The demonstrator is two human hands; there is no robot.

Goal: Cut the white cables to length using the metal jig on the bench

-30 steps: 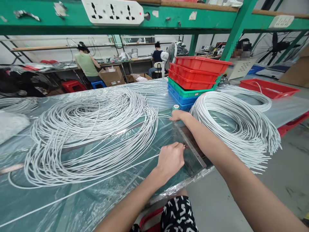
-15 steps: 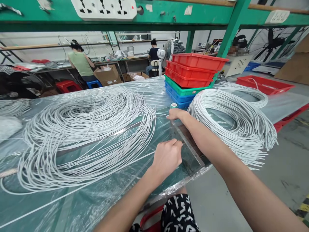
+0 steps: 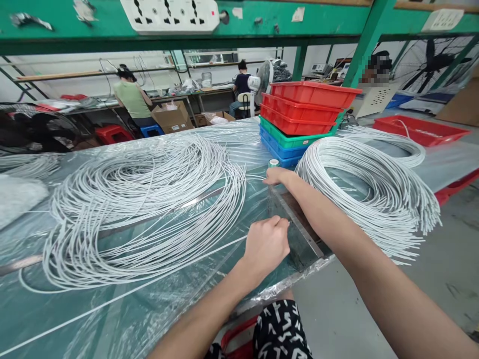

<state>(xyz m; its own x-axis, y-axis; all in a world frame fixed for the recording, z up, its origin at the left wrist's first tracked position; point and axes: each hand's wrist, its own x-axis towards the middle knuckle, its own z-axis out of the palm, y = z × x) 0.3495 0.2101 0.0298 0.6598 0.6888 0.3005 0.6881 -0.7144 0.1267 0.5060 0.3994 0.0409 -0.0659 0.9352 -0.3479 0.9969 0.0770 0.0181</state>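
Note:
My left hand (image 3: 266, 245) is closed in a pinch on a white cable (image 3: 179, 268) that runs along the plastic-covered table (image 3: 112, 319), right at the near end of a metal bar (image 3: 297, 224). My right hand (image 3: 277, 175) reaches across to the bar's far end, fingers closed on a strand of the same white cable. A big loose coil of white cable (image 3: 138, 204) lies to the left of both hands. A bundle of cut white cable lengths (image 3: 374, 192) lies to the right of the bar, under my right forearm.
A stack of red, green and blue trays (image 3: 303, 119) stands behind the bar, with a small roll of tape (image 3: 273, 163) beside it. Another red tray (image 3: 419, 130) is at far right. Two people sit at benches in the background. A green shelf frame (image 3: 262, 25) hangs overhead.
Both hands stay at the two ends of the bar. My left hand has shifted slightly along the cable; the view has shifted a little.

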